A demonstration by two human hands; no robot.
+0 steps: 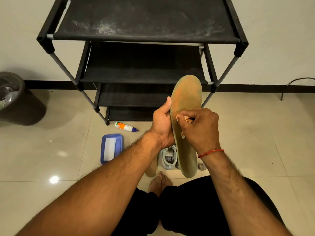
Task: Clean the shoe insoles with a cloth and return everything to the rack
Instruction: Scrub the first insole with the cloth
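While the left hand (162, 123) grips the insole (185, 120) by its left edge, toe end up and away toward the rack (143, 36), the right hand (201, 126) is closed on a cloth (183, 119) pressed to its middle. Wiping would likely run along that long axis; 1 shoe (167, 157) waits on the floor below.

The cloth (185, 119) is mostly buried inside the right hand (201, 128), only small pale scraps showing against the insole (185, 120). The left hand (162, 123) covers part of the insole's left edge. Behind the insole, a white shoe (168, 156) shows only in part, and a second insole (151, 167) on the floor is half hidden by the left forearm. The rack (143, 36) is cut off at the top edge. The bin (15, 99) is cropped at the left edge. The bottle (125, 127) label is too small to read.
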